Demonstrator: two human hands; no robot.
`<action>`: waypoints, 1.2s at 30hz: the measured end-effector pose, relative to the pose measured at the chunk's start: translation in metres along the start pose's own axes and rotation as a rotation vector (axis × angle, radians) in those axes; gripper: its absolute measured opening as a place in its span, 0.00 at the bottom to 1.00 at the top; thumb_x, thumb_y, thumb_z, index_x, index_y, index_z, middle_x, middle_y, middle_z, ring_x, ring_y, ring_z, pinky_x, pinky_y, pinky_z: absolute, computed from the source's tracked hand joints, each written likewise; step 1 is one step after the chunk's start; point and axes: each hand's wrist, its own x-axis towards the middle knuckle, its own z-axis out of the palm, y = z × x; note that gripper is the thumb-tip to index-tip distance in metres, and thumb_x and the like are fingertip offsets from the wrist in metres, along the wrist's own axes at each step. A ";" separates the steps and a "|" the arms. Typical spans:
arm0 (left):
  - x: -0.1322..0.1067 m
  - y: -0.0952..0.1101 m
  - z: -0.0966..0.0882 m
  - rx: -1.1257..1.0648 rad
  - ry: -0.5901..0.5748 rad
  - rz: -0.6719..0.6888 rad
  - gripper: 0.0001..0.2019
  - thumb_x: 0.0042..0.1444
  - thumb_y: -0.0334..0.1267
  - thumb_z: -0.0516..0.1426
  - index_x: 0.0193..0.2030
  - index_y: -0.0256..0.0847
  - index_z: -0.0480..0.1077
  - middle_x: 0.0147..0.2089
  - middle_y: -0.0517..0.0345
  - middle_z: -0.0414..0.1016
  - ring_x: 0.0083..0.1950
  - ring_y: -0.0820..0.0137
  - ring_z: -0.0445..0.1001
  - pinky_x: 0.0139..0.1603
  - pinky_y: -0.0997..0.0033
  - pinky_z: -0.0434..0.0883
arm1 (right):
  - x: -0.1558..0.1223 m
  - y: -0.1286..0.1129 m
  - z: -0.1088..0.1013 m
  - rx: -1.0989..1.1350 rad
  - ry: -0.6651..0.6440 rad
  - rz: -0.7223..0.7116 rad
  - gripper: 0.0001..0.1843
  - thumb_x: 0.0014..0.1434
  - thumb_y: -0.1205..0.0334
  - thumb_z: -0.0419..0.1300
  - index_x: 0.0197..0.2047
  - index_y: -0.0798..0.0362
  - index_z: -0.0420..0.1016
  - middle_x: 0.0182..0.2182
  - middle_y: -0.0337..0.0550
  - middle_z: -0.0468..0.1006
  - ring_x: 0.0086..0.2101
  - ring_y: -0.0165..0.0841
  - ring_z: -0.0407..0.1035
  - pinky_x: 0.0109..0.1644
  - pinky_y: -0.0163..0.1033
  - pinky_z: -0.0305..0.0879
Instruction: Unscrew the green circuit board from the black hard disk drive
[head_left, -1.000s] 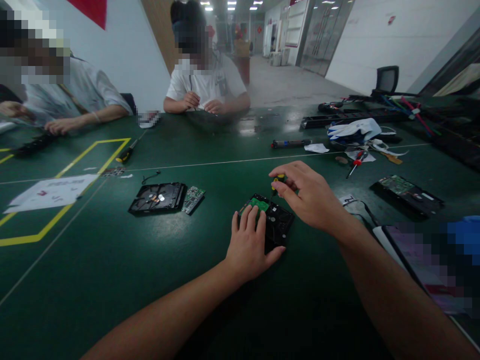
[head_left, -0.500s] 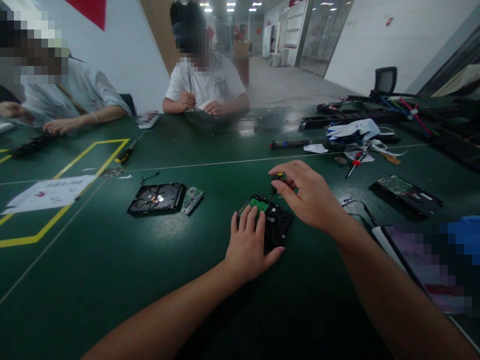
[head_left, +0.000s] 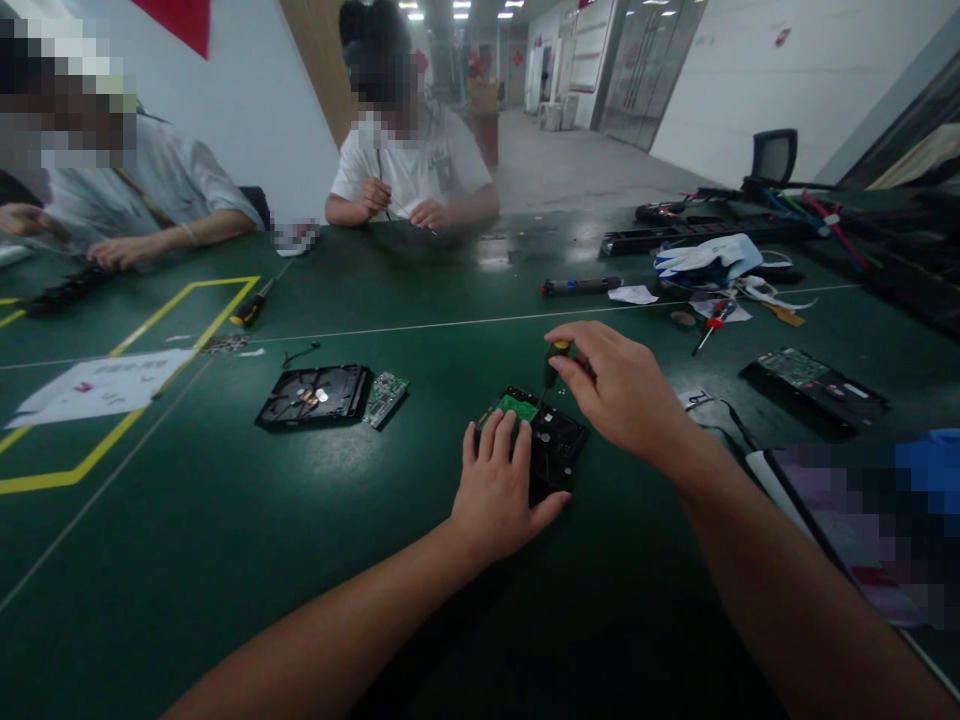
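My left hand [head_left: 491, 490] lies on a black hard drive [head_left: 559, 445], fingers stretched over its green circuit board [head_left: 516, 404] and the thumb along its near edge. Part of the drive is hidden beneath that hand. Thumb and fingers of my right hand [head_left: 615, 385] are closed round the handle of a small screwdriver [head_left: 553, 368], dark with a yellow top. Its shaft points down at the board's far edge. Left of my hands lies another hard drive [head_left: 319, 397], with a loose circuit board [head_left: 385, 400] beside it.
A third hard drive [head_left: 817, 390] lies right, beyond a pixelated screen [head_left: 847, 530]. Farther back are a red screwdriver [head_left: 716, 322], gloves [head_left: 709, 262] and a dark cylindrical tool [head_left: 581, 287]. A yellow-black screwdriver [head_left: 251, 308] and paper [head_left: 97, 388] lie left. Two people sit across the table.
The fingers of my right hand have shifted slightly on the screwdriver, and more of its handle shows. My left hand keeps its place on the hard drive.
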 end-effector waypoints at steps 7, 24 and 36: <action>0.000 0.000 0.000 -0.006 -0.002 -0.003 0.45 0.61 0.67 0.58 0.74 0.33 0.59 0.75 0.31 0.59 0.78 0.39 0.53 0.77 0.29 0.49 | 0.000 0.004 -0.001 -0.142 0.050 0.072 0.08 0.69 0.54 0.62 0.44 0.49 0.72 0.40 0.48 0.79 0.37 0.42 0.73 0.44 0.47 0.66; 0.001 0.000 0.001 0.007 -0.003 -0.006 0.46 0.61 0.67 0.57 0.74 0.32 0.59 0.75 0.31 0.58 0.78 0.39 0.53 0.77 0.29 0.49 | 0.000 0.002 -0.001 0.094 -0.008 -0.026 0.12 0.71 0.63 0.58 0.54 0.49 0.79 0.48 0.49 0.81 0.49 0.43 0.76 0.56 0.50 0.71; 0.001 0.001 0.000 -0.003 0.005 -0.002 0.45 0.61 0.66 0.57 0.74 0.32 0.59 0.75 0.31 0.59 0.77 0.38 0.54 0.77 0.28 0.49 | -0.001 -0.003 0.000 0.060 -0.061 0.005 0.18 0.70 0.69 0.51 0.59 0.56 0.73 0.51 0.54 0.81 0.45 0.42 0.78 0.55 0.50 0.71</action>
